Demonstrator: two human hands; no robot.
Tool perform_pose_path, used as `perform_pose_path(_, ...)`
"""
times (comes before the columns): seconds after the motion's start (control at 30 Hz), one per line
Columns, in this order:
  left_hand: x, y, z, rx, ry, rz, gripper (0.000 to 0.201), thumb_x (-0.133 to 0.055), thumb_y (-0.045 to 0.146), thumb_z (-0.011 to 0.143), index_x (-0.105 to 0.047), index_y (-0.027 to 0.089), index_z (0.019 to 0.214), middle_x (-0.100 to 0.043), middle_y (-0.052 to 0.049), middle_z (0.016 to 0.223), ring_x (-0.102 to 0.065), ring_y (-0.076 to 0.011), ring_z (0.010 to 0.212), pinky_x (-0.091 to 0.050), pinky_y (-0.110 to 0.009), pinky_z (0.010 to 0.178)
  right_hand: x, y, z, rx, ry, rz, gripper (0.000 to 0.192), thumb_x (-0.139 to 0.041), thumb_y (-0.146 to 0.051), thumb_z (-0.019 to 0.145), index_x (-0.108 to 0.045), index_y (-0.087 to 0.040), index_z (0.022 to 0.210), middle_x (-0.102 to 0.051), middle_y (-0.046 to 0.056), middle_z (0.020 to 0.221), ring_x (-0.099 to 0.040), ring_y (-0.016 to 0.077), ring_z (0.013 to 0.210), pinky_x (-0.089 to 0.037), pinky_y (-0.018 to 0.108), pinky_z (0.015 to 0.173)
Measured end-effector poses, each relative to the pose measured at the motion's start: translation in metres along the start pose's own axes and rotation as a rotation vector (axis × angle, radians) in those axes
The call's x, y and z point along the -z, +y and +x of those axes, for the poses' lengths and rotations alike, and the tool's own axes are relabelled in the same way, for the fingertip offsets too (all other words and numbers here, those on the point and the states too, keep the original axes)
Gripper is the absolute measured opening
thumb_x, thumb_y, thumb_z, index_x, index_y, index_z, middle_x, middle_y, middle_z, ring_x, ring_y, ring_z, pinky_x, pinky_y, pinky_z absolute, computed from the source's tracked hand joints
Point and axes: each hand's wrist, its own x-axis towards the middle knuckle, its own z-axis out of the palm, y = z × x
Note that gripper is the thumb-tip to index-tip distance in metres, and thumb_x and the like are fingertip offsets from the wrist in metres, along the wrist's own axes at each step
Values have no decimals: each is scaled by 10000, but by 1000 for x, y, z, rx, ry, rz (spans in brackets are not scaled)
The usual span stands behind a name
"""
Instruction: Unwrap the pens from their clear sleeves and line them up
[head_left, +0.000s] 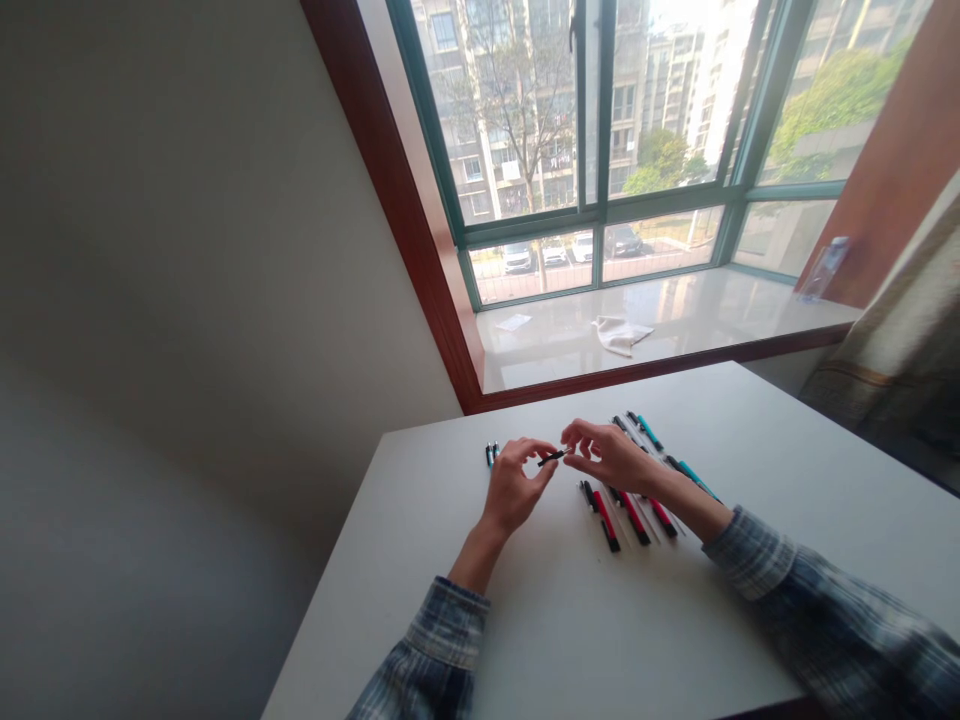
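Above the white table (570, 620), my left hand (516, 485) and my right hand (611, 455) hold a small black pen part (552, 457) between their fingertips. Under my right forearm lies a row of pens: three red-and-black ones (634, 515) nearest me and teal ones (651, 432) farther back. Two small pen pieces (491, 453) lie to the left of my left hand.
Behind the table runs a glossy windowsill (697, 325) with a crumpled cloth (621, 334), a slip of paper (514, 322) and a plastic bottle (823, 268). A curtain (900, 350) hangs at the right. A bare wall stands at the left.
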Motion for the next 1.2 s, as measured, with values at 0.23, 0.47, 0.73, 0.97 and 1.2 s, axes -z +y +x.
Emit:
perform_pose_path(0.23, 0, 0, 1, -8, 1, -18, 101, -680, 291, 910, -746, 262, 981, -755, -31, 978, -661, -221, 918, -529, -379, 820, -1, 5, 0, 8, -43, -72, 326, -515, -436, 1021, -689, -211, 860, -705, 28, 742, -600, 160, 652, -446, 283, 624)
perform_pose_path(0.47, 1, 0, 2, 24, 15, -62, 105, -690, 287, 903, -752, 258, 983, -769, -36, 1002, -678, -226, 933, -536, -379, 807, 2, 0, 0, 19, -6, 1, 212, -632, -429, 944, -664, -228, 1003, -732, 41, 876, -635, 165, 696, -499, 286, 647)
perform_pose_path(0.73, 2, 2, 2, 24, 17, -69, 99, -692, 287, 896, -755, 255, 967, -769, -39, 984, -675, -231, 927, -528, -386, 799, 2, 2, -1, 40, -40, -37, 313, -551, -464, 999, -709, -216, 891, -710, 32, 764, -598, 156, 651, -443, 273, 609)
perform_pose_path(0.97, 3, -1, 4, 78, 20, -170, 104, -715, 298, 883, -763, 255, 965, -769, -43, 1007, -684, -232, 977, -532, -390, 848, 0, -1, -1, 31, -70, -82, 334, -529, -437, 1009, -703, -212, 835, -666, 8, 691, -547, 144, 611, -389, 265, 600)
perform_pose_path(1.2, 0, -2, 8, 217, -74, -554, 309, -771, 353, 833, -730, 197, 1096, -755, -80, 999, -717, -208, 887, -589, -358, 822, -10, -12, -2, 80, -152, -126, 324, -560, -407, 1005, -702, -208, 793, -662, 12, 691, -533, 135, 585, -383, 264, 588)
